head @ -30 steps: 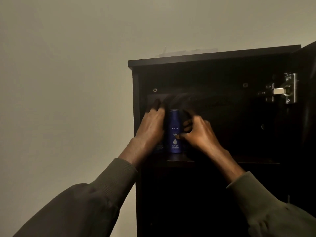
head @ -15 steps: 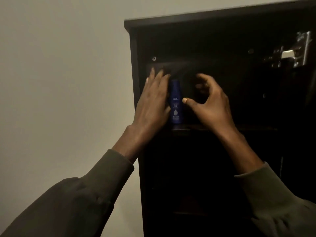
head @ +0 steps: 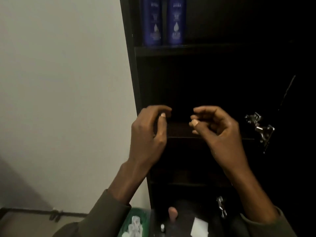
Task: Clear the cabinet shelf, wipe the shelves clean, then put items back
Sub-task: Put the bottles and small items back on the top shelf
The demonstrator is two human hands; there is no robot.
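We see both hands empty, fingers loosely curled: left hand (head: 148,134), right hand (head: 217,132), level with middle shelf (head: 184,132); two blue bottles (head: 164,21) upright on shelf above; green basket (head: 136,221) below, nearer left hand.

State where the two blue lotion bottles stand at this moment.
In the head view, the two blue lotion bottles stand upright side by side at the left end of the upper shelf, well above both empty hands.
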